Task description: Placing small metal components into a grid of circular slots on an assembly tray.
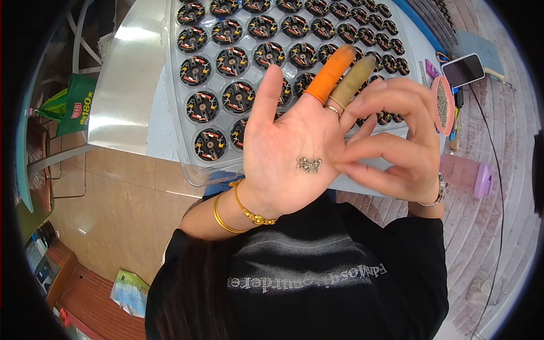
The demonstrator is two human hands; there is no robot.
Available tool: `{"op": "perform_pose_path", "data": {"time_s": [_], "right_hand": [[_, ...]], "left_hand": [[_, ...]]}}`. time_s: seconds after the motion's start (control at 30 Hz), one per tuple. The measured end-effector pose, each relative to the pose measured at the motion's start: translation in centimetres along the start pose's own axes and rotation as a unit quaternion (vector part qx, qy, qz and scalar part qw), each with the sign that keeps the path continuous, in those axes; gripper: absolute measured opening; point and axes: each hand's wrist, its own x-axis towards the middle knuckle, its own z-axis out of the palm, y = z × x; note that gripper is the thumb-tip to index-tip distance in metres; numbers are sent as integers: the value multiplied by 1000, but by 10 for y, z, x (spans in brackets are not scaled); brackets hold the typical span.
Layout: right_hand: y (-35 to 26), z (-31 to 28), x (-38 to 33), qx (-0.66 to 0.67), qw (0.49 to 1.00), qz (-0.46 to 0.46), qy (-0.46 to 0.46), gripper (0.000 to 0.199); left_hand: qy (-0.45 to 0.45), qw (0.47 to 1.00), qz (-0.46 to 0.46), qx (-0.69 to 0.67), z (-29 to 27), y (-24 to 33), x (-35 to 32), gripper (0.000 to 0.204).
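A: Starting at the left grip: grasping anything?

B: No, released. See the bare left hand point(283, 144) palm up, fingers pointing toward 12 o'clock, thumb out at 11. Lying loose on mid-palm: a small cluster of tiny silver-coloured metal pieces point(309, 165), some ring-shaped.

A: Covered anywhere?

B: On two fingers, at 1 o'clock from the cluster: by a bright orange rubber finger cot point(330, 75) and an olive-coloured rubber finger cot point(352, 82). At 8 o'clock, around the wrist: a smooth gold bangle point(221, 216).

A: And the right grip?

B: Curled in from 3 o'clock with the bare right hand point(399, 136), fingertips at the palm's edge, near the cluster. Cannot tell whether pinching anything.

A: Further out?

B: At 12 o'clock, partly behind the left hand: a clear plastic tray point(184, 127), filled with rows of round black components point(202, 106) with orange and yellow details. At 2 o'clock: an oval pink dish point(449, 107) of small grey pieces, just beside a dark-screened phone point(463, 70). At 3: a translucent pink bottle with a lilac cap point(483, 180). At 10: a shiny, silvery surface point(127, 96).
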Motion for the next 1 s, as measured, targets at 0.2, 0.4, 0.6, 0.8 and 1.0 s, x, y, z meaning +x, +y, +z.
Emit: {"op": "perform_pose_path", "data": {"time_s": [0.2,0.4,0.6,0.8,1.0], "right_hand": [[5,-6,2,19,999,12,-27,25],[-4,-1,1,38,998,34,-24,23],[-11,3,4,73,996,41,-35,23],[-12,3,15,89,995,23,-37,25],[32,2,28,-70,995,40,52,16]], "left_hand": [[-18,999,14,25,0,3,2,76],[-22,998,34,42,1,0,-2,77],[-20,995,64,68,7,1,-12,80],[-4,991,111,73,26,8,-26,75],[5,973,219,67,33,31,-36,68]]}}
